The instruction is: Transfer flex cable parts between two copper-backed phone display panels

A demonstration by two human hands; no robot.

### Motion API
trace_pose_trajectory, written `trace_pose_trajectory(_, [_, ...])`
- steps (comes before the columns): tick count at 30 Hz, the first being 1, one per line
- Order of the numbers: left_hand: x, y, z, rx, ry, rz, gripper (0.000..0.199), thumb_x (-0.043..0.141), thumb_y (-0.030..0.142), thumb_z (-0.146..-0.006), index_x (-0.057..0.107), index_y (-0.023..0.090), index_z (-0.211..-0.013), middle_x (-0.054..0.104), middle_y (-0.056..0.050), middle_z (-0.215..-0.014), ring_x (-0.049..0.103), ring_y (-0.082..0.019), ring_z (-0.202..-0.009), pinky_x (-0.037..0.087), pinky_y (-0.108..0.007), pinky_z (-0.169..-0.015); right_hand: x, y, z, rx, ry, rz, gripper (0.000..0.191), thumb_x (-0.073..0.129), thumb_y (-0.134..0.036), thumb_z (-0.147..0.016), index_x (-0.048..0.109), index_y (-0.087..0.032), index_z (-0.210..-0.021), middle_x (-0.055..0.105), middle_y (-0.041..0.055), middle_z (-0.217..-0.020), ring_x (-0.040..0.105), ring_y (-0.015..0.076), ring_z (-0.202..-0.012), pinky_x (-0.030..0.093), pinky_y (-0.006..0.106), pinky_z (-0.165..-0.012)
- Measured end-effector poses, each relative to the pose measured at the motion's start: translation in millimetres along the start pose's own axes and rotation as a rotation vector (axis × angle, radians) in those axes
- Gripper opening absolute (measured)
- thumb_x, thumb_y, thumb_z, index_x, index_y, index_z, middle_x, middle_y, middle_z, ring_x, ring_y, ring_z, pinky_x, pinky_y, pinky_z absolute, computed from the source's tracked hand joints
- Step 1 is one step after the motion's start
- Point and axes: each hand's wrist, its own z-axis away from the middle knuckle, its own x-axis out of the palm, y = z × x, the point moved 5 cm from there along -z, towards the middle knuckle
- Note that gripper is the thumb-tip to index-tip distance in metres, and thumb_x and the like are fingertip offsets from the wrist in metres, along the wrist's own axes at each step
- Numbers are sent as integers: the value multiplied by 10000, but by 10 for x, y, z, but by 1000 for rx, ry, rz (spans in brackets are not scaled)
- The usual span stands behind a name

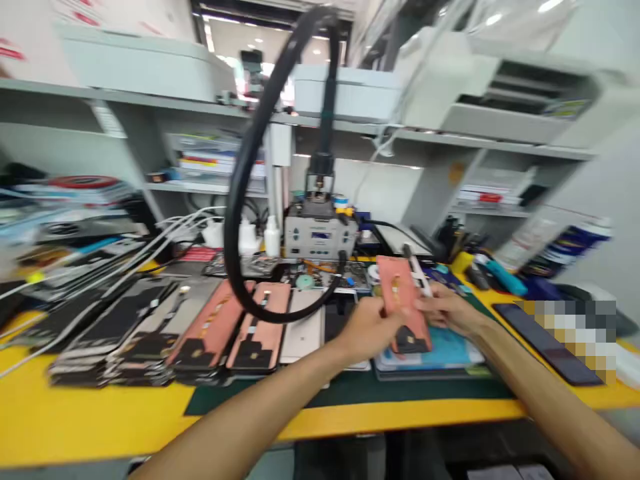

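My left hand point(367, 327) and right hand point(447, 308) pinch a flat, copper-pink phone panel point(401, 297) from either side, lifting it above a glossy blue mat point(440, 353) on the yellow tabletop point(90, 413), beside a row of similar slim panels point(257, 327).

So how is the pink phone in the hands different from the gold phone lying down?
The pink phone is held up and tilted between the left hand and the right hand, while the gold phone lies flat. The pink phone has a black lower end, but the gold phone looks one colour all over. Both phones are long and flat.
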Motion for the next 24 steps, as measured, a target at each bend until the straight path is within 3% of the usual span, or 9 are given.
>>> trace_pose_trajectory(3, [43,14,-30,5,-50,39,340,610,448,-825,639,109,-831,639,-24,-666,569,-131,-444,468,-237,-408,-62,-26,-42,17,-8,-12,503,816,-417,-667,385,-190,-545,295,-91,-429,219,33,-359,186,192,-347])
trace_pose_trajectory(10, [72,33,-10,-20,-80,47,473,673,581,-783,652,109,-807,675,-44,-629,604,-143,-432,475,-228,-408,-78,-14,-60,-12,-145,-10,509,796,-419,-735,389,-185,-539,311,-91,-414,237,37,-345,191,190,-339])
trace_pose_trajectory(14, [71,52,0,-65,-41,15,485,664,584,-795,671,100,-787,690,-65,-654,602,-134,-441,456,-211,-404,-100,41,-68,-70,-117,-24,462,776,-467,-765,451,-178,-608,300,-97,-422,212,34,-351,162,187,-349])
trace_pose_trajectory(16, [82,66,15,-85,-19,15,479,666,585,-790,669,106,-788,681,-51,-657,570,-115,-424,448,-209,-401,-116,75,-49,-81,-74,-16,507,756,-513,-774,409,-189,-595,274,-95,-430,194,36,-363,160,191,-355])
trace_pose_trajectory(19, [109,77,28,-72,-29,-1,475,638,591,-809,664,117,-787,648,-21,-648,516,-84,-427,440,-200,-424,-196,186,-17,-70,-31,90,503,718,-552,-799,446,-180,-595,279,-68,-469,231,56,-396,165,206,-381])
trace_pose_trajectory(24, [29,-10,21,-46,36,-90,433,656,554,-809,656,124,-762,601,0,-673,522,-83,-550,471,-189,-543,-477,591,-112,-31,-5,179,354,746,-540,-751,641,-218,-647,358,-4,-495,320,113,-400,240,257,-370])
